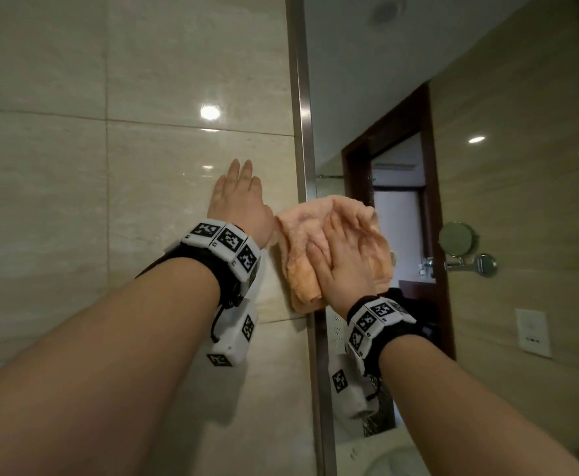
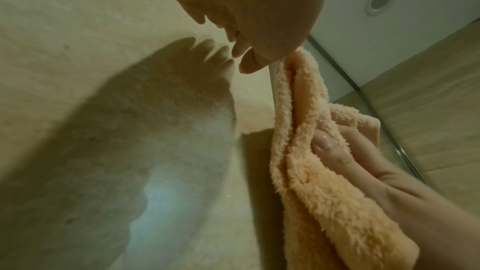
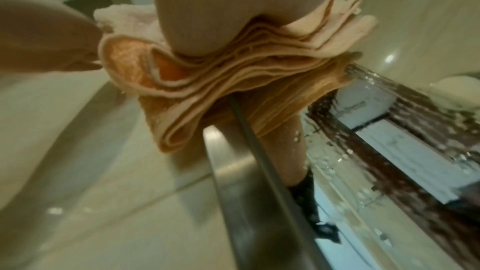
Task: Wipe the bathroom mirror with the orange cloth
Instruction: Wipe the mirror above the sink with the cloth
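Observation:
The folded orange cloth (image 1: 298,242) lies over the steel frame (image 1: 303,97) at the mirror's (image 1: 508,187) left edge. My right hand (image 1: 344,259) lies flat on it with fingers spread and straight, pressing it to the glass. In the left wrist view the right thumb (image 2: 327,148) rests on the fluffy cloth (image 2: 324,202). The right wrist view shows the palm (image 3: 233,11) on the cloth's stacked folds (image 3: 221,85), and water drops on the mirror (image 3: 389,151) below. My left hand (image 1: 236,195) is open, flat against the tile wall (image 1: 109,166) just left of the cloth, holding nothing.
In the mirror I see a dark-framed doorway (image 1: 396,201), a round swivel mirror on a chrome arm (image 1: 458,238) and a white socket plate (image 1: 533,333). A white basin edge (image 1: 381,458) shows at the bottom. Glossy beige tiles cover the wall on the left.

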